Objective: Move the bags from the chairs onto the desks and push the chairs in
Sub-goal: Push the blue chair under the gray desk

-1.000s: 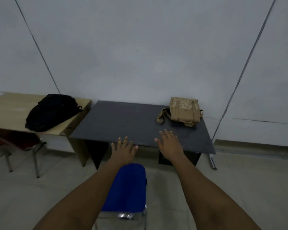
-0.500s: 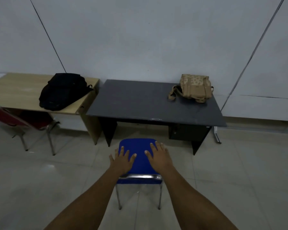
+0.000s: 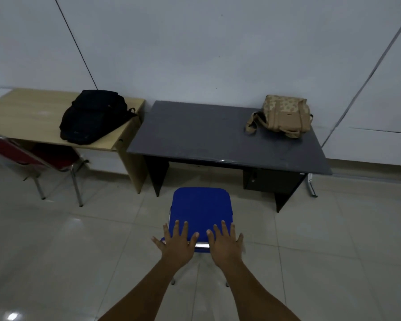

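Observation:
A blue chair (image 3: pixel 202 205) stands on the floor in front of the dark grey desk (image 3: pixel 206 140), a short gap from its front edge. My left hand (image 3: pixel 176 244) and my right hand (image 3: pixel 225 244) lie side by side on the near top edge of the chair's back, fingers spread and flat. A tan patterned bag (image 3: pixel 285 115) lies on the dark desk's far right corner. On the right end of the light wooden desk (image 3: pixel 28 112) lies a black backpack (image 3: pixel 95 117). A red chair (image 3: pixel 33 154) is partly under the wooden desk.
Both desks stand side by side against a pale wall. A drawer unit (image 3: pixel 271 179) hangs under the dark desk's right side, leaving the knee space at its left and middle. Pale floor tiles (image 3: pixel 56 262) surround the blue chair.
My hands came down from the dark desk's front edge onto the blue chair's back. The view has pulled back, so both desks and the red chair show more fully.

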